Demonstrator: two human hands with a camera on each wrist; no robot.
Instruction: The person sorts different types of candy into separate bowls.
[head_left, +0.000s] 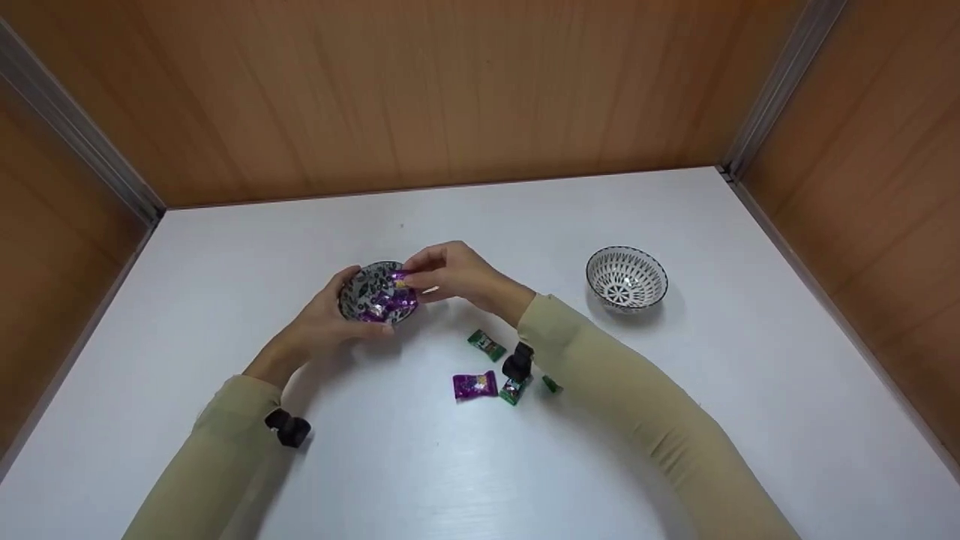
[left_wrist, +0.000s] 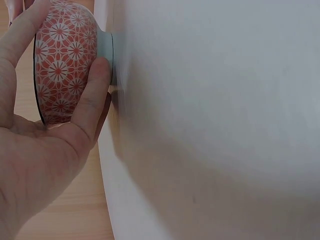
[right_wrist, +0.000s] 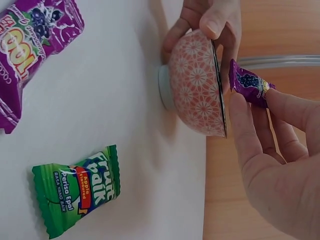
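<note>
My left hand [head_left: 319, 322] grips a small bowl [head_left: 363, 286], fingers round its far side and thumb along the near rim. Red-and-white flowers cover the bowl's outside [left_wrist: 60, 70], and the inside has a dark pattern. Several purple wrapped candies [head_left: 382, 306] lie in it. Over the bowl's right rim, my right hand [head_left: 469, 277] pinches another purple candy [right_wrist: 250, 87] between thumb and fingertips; its wrapper shows dark grapes.
A second bowl [head_left: 627, 279], white with dark dashes, stands to the right. Nearer me lie a purple candy [head_left: 475, 385] and green candies [head_left: 487, 345], one partly hidden by my right sleeve. Wooden panels [head_left: 465, 90] wall the white table.
</note>
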